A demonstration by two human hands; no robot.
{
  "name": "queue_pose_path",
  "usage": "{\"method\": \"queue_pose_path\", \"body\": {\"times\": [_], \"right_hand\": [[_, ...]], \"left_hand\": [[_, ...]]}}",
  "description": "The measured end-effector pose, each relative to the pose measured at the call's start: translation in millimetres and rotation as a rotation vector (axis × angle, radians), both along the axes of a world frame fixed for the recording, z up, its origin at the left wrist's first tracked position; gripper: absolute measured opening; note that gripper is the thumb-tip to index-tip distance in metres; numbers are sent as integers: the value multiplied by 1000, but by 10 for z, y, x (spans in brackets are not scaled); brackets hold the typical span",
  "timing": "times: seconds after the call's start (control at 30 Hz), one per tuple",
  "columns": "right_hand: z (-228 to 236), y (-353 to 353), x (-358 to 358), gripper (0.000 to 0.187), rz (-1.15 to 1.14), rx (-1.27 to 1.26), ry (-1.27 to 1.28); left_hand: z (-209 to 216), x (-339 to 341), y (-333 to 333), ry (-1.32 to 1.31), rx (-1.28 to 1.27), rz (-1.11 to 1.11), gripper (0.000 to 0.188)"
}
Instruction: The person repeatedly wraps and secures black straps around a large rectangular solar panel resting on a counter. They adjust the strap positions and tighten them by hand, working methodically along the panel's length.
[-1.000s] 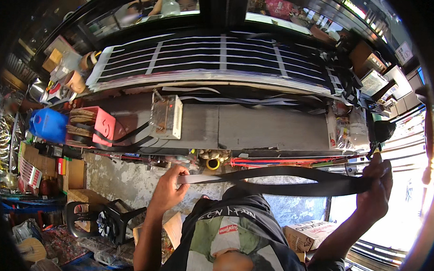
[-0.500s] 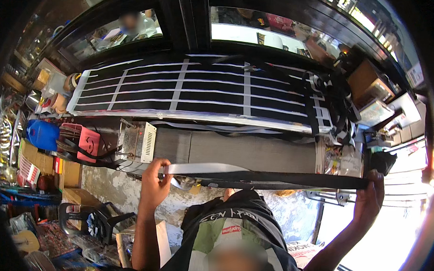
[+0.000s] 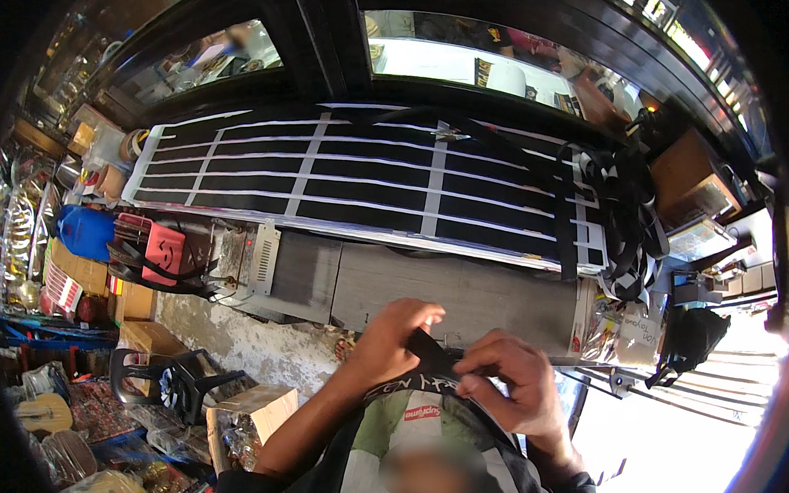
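In front of my chest, my left hand (image 3: 389,347) is closed on a black strap (image 3: 430,356). Only a short dark stretch of the strap shows between my hands, and the remainder is hidden or blends with my dark shirt. My right hand (image 3: 514,386) is at the strap's other side, thumb and fingers curled together and pinching it. Beyond both hands lies a grey flat work surface (image 3: 430,280). Behind that, a long board (image 3: 366,174) carries black rows divided by pale lines.
Loose black straps (image 3: 619,212) are heaped at the board's right end. A perforated metal box (image 3: 263,260) sits left of the grey surface, near a pink basket (image 3: 162,253) and a blue container (image 3: 85,231). A black plastic chair (image 3: 178,384) stands at lower left.
Both hands have come together at my chest from a wide spread. The strap that was stretched between them, pale on one face, is now mostly out of sight. The view has shifted slightly.
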State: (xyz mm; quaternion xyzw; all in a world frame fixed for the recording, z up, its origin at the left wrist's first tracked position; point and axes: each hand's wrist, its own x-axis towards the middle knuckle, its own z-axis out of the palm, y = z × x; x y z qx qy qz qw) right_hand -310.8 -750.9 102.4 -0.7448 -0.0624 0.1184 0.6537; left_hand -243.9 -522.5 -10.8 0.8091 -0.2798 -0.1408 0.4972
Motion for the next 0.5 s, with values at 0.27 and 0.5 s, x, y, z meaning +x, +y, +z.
{"method": "queue_pose_path", "body": {"times": [0.27, 0.5], "right_hand": [[140, -965, -63, 21, -502, 35, -478], [231, -2655, -339, 38, -892, -138, -490]], "left_hand": [[106, -180, 674, 162, 38, 397, 48], [217, -179, 1096, -9, 124, 515, 64]]}}
